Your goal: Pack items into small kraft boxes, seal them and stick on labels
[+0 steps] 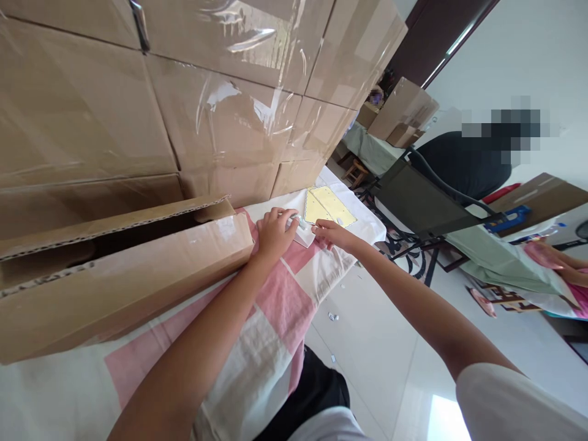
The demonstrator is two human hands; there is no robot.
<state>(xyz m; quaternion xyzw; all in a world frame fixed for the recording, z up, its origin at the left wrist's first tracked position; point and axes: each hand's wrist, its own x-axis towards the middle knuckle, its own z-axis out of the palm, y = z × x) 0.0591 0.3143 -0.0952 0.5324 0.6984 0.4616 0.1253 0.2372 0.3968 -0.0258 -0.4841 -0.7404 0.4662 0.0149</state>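
Note:
My left hand (277,230) rests on the cloth-covered table, its fingers curled over a small pale greenish-white item (299,220), whose kind I cannot make out. Facing it, my right hand (331,234) is closed in a pinch near the item's right end; whatever lies between those fingertips is too small to name. A white flat piece (304,237) lies under and between the two hands. Just beyond them is a yellow sheet (329,205) with small dark marks, partly behind my fingers.
Stacked taped cartons (229,122) rise along the table's far left side. An open long cardboard box (184,245) stands beside my left forearm. A pink-and-white cloth (285,294) covers the table. To the right are a dark folding chair (413,190), a seated person and scraps (333,316) on the floor.

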